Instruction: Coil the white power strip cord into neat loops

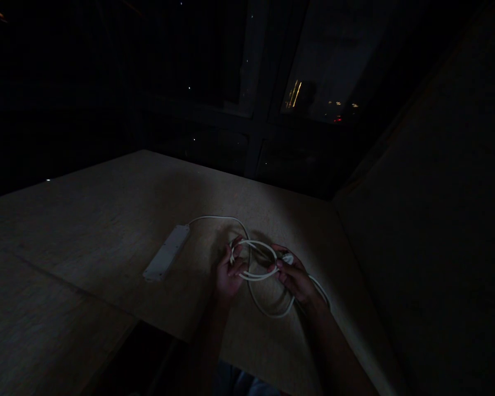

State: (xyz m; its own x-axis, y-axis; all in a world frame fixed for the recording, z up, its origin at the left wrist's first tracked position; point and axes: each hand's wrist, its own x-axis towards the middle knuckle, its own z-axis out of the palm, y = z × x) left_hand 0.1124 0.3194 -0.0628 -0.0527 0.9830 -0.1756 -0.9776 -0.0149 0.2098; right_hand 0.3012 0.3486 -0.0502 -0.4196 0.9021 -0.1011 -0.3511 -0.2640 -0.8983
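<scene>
A white power strip lies flat on the wooden table, left of my hands. Its white cable runs from the strip's far end in an arc and forms loops between my hands. My left hand is closed around the left side of the loops. Closed on their right side is my right hand, with the white plug end showing just above its fingers. One loop hangs down toward me and rests on the table.
The room is very dark. A second wooden panel rises on the right. A dark window with distant lights stands behind the table. The table's near edge drops into a dark gap by my arms.
</scene>
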